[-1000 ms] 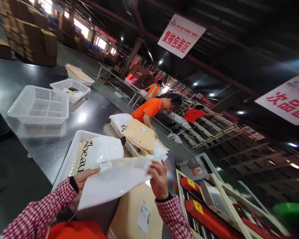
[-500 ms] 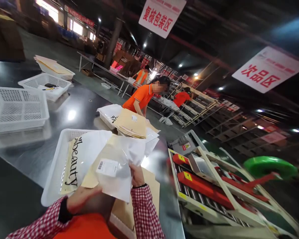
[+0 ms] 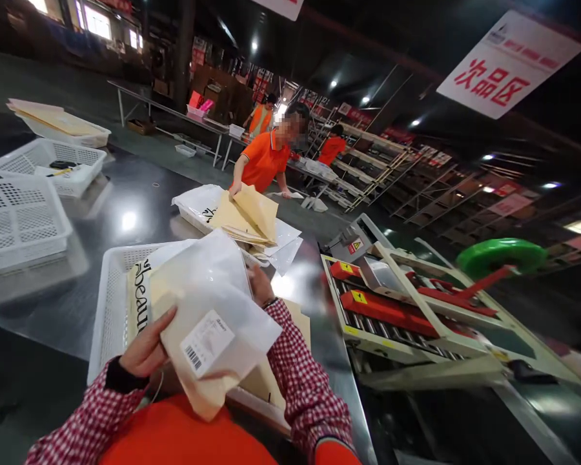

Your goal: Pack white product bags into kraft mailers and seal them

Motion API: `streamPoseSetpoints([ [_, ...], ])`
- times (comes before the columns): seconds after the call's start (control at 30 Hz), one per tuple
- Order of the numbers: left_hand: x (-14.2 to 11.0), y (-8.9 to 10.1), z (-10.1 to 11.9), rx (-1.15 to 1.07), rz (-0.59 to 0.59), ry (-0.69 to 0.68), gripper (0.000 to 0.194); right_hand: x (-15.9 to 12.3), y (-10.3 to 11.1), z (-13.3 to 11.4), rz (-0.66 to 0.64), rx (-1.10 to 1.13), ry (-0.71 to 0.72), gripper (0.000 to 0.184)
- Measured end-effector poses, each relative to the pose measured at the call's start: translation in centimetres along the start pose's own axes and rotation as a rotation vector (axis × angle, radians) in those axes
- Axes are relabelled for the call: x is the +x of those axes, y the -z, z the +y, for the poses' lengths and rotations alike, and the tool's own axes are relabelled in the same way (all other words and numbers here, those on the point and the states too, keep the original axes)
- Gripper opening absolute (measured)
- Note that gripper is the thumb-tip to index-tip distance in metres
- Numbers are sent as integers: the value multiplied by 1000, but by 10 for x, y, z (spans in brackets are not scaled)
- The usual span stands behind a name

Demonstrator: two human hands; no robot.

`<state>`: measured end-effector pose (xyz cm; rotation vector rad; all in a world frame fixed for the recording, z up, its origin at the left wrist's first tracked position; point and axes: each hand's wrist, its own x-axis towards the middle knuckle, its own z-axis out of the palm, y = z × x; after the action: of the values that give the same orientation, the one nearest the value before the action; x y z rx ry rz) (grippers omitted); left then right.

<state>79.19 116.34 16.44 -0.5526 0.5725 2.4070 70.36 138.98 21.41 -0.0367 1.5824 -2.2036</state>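
Note:
Both my hands hold a clear plastic bag (image 3: pixel 213 310) with a cream-coloured item inside and a barcode label on its front, raised close to my chest. My left hand (image 3: pixel 148 345) grips its left edge, fingers closed on it. My right hand (image 3: pixel 260 284) holds the far right side, mostly hidden behind the bag. Beneath the bag stands a white mesh basket (image 3: pixel 107 303) with a white packet printed "beauty" (image 3: pixel 142 294) lying in it.
Steel table (image 3: pixel 140 200) carries more white baskets (image 3: pixel 22 223) at left and a basket of tan envelopes (image 3: pixel 246 216). A person in orange (image 3: pixel 266 161) stands at its far end. A roller machine with red parts (image 3: pixel 392 310) sits right. A cardboard box (image 3: pixel 297 320) lies under my right arm.
I have turned the bag from flat to upright and drawn it nearer to me, label now facing me. My view swung right and down; the far person now handles envelopes.

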Motion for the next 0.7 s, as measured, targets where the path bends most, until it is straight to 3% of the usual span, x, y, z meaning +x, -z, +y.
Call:
streamPoseSetpoints([
  [0.1, -12, -14, 2, 79, 142, -259, 42, -18, 18, 16, 30, 126, 54, 89],
  [0.23, -16, -20, -12, 102, 230, -458, 40, -59, 19, 73, 144, 264, 38, 102],
  [0.3, -15, -20, -20, 106, 274, -545, 38, -76, 5, 95, 135, 313, 56, 99],
  [0.43, -13, -19, -30, 147, 307, -676, 45, -91, -29, 98, 93, 235, 79, 56],
  [0.53, -12, -19, -32, 173, 297, -713, 49, -93, -41, 86, 99, 208, 129, 53],
  [0.7, -13, -21, -31, 211, 304, -678, 47, -97, -40, 81, 102, 190, 168, 51],
])
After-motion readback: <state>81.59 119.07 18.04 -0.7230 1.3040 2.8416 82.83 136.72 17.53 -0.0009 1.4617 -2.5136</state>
